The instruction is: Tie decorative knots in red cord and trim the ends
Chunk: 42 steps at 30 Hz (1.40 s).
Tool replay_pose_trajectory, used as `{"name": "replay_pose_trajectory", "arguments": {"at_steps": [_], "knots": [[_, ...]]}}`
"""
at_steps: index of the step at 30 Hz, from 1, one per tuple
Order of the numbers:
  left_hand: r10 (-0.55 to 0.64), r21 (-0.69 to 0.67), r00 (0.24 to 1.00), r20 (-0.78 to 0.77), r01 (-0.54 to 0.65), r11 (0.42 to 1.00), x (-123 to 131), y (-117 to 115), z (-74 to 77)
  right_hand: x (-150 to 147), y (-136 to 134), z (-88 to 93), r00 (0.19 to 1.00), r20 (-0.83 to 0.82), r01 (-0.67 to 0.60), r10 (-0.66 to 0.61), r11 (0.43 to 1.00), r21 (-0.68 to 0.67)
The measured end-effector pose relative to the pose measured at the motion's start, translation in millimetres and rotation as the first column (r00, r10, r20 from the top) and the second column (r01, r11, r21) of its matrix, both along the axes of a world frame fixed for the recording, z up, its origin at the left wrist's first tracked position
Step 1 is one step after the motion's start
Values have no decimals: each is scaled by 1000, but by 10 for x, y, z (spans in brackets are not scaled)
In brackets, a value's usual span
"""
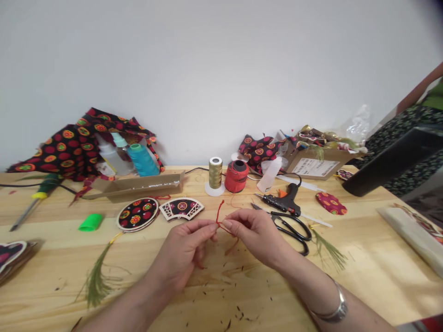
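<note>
My left hand [183,251] and my right hand [254,235] meet above the wooden table [221,295], and the fingertips of both pinch a thin red cord [218,221] that loops upward between them. Just beyond my left hand lie a fan-shaped wooden ornament [182,208] and a round fabric-faced ornament [137,214] with a green tassel [97,281] trailing from it. Black scissors [290,230] lie next to my right hand, partly behind it. A silver bangle [334,306] circles my right wrist.
Behind my hands stand a red thread spool [236,176], a gold spool [215,173], and a black glue gun [282,203]. Patterned fabric [69,147], bottles, and cardboard boxes line the wall. A seated person [415,133] and a black object [391,161] occupy the right side.
</note>
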<state>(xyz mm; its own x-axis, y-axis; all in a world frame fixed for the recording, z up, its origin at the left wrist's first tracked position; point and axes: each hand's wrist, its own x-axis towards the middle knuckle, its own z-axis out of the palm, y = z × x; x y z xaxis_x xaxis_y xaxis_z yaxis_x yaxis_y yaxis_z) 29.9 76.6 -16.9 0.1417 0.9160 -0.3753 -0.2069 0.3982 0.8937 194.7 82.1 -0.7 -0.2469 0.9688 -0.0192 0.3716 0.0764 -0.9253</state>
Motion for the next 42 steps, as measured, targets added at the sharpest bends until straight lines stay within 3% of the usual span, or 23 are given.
{"name": "replay_pose_trajectory", "arguments": {"at_steps": [6,10,13,18,21,24,26,27,28,30,32,34,36,38,42], "knots": [[22,-12,1000,8,-22,1000,-1,10,15,-1,-91,-11,967,244,26,-81,975,222],[11,-38,999,42,-9,999,-1,1,26,-52,-175,27,942,331,-79,-57,921,382],[2,-50,996,90,2,999,-8,-5,12,-78,-218,33,888,460,-247,-23,819,518],[-24,-94,985,171,41,995,-12,-9,-17,-104,-245,-47,719,692,-552,-60,556,622],[-24,-118,976,218,51,992,-4,-15,-8,-129,-260,-88,648,758,-650,-72,467,600],[4,-131,970,244,29,991,7,-19,15,-141,-268,-73,638,767,-681,-75,411,606],[22,-137,969,245,12,990,12,-23,28,-126,-260,-33,697,717,-640,-25,428,638],[28,-138,970,241,6,990,14,-25,33,-113,-250,-10,752,659,-587,14,469,660],[32,-137,971,236,1,991,16,-28,36,-98,-236,10,816,576,-505,43,537,676],[35,-132,975,220,-6,991,19,-33,42,-68,-192,33,931,365,-258,11,725,638],[33,-124,979,201,-8,992,24,-38,46,-49,-129,24,976,185,7,-111,874,487],[22,-106,985,170,-4,994,29,-42,49,-46,-57,-9,984,47,156,-174,954,257],[0,-88,992,129,11,996,35,-47,49,-55,1,-44,980,-105,172,-169,985,24],[-35,-82,996,81,42,996,42,-54,45,-66,33,-65,961,-226,139,-162,984,-112],[-84,-82,996,11,84,993,52,-73,28,-73,35,-62,943,-301,107,-142,986,-130]]}}
